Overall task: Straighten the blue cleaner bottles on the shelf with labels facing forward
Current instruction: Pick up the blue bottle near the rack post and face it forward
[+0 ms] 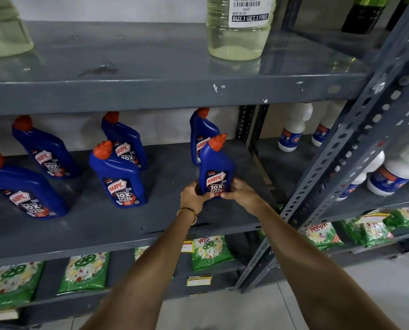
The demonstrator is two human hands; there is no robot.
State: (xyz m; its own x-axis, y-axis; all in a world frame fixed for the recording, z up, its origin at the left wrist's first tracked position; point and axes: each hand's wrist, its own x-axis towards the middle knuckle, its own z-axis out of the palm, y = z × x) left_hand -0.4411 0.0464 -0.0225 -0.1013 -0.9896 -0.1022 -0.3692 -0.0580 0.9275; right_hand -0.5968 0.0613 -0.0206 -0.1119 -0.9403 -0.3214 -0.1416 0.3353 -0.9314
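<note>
A blue Harpic bottle [216,167] is clasped at its base from both sides, the left hand [194,196] curled round its lower left edge and the right hand [240,190] closed round its lower right. It is held upright at the right end of the grey middle shelf [127,229], label turned forward, orange cap leaning right. A thin bangle [187,214] is seen on the left wrist.

Just behind it, another blue bottle [202,134] is partly hidden, its label half covered by the held one. To the left, well apart, a front bottle [119,175] is stood with one [125,139] close behind it. Further left, two more [45,148] [25,186] are seen tilted by the wide lens, labels showing.

On the right, a perforated steel upright [355,148] is crossed in front of white bottles [294,129] on the neighbouring rack. Above, a clear jug [236,36] with a "BUY 1 GET 1 FREE" sticker is set on the top shelf. Below, green detergent packets [210,253] are laid in a row.
</note>
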